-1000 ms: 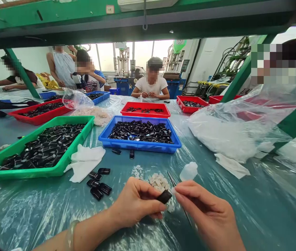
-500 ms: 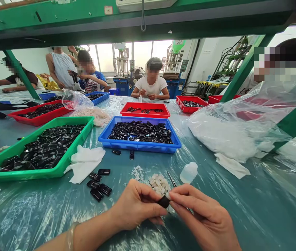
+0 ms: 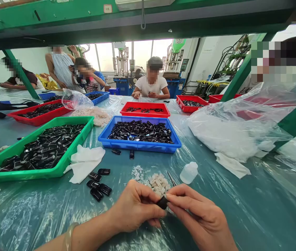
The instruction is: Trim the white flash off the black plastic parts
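My left hand (image 3: 134, 207) pinches a small black part (image 3: 162, 202) between thumb and fingers. At the part's right end, my right hand (image 3: 200, 212) has its thumb and fingertips closed on it; any small piece between them is mostly hidden. Just beyond lie a pile of whitish pieces (image 3: 158, 183) and small white scraps (image 3: 137, 172). Metal tweezers (image 3: 172, 179) point away beside a white bottle (image 3: 189, 173). Several loose black parts (image 3: 99, 188) rest on the table left of my hands, near a white cloth (image 3: 85, 163).
A green tray (image 3: 56, 172) and a blue tray (image 3: 139, 145) hold many black parts. Red trays (image 3: 144, 114) stand further back. Clear plastic bags (image 3: 228, 129) lie at right. A green shelf beam (image 3: 90, 21) crosses above. Several people sit or stand beyond.
Both my hands have shifted slightly left with the black part, which is turned a little. Across the table, the seated person's hand has lowered, and people at the back left have moved their arms.
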A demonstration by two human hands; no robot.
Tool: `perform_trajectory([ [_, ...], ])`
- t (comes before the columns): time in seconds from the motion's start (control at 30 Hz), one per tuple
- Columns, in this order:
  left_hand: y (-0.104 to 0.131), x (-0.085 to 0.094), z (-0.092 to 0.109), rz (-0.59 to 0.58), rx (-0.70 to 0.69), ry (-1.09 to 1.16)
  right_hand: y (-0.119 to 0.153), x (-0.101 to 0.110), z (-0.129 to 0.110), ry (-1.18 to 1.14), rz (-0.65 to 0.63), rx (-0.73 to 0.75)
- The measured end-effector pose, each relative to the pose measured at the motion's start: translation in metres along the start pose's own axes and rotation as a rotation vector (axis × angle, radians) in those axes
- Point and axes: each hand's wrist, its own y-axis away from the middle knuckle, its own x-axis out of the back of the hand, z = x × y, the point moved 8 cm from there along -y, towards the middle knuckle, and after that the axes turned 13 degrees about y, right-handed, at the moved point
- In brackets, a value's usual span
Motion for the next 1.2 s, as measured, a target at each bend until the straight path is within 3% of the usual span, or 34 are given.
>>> perform_trajectory([
  [0.23,-0.001,0.004,0.002,0.008,-0.024,-0.013,0.0,-0.007,0.009,-0.079,-0.04,-0.103],
  [0.43,-0.005,0.006,0.001,-0.004,0.006,-0.029,-0.001,-0.009,0.005,-0.071,-0.044,-0.063],
  [0.57,-0.009,0.015,0.019,0.036,-0.076,0.004,-0.002,-0.009,0.008,-0.083,-0.008,-0.041],
  [0.7,-0.01,0.041,0.039,0.191,-0.197,0.135,-0.005,-0.013,0.008,0.059,0.035,0.018],
  [0.87,-0.012,0.056,0.042,0.232,-0.202,0.28,-0.018,-0.035,0.001,0.325,-0.135,0.104],
  [1.2,-0.014,0.051,0.035,0.184,-0.172,0.364,-0.057,-0.082,0.02,0.689,-0.364,0.097],
])
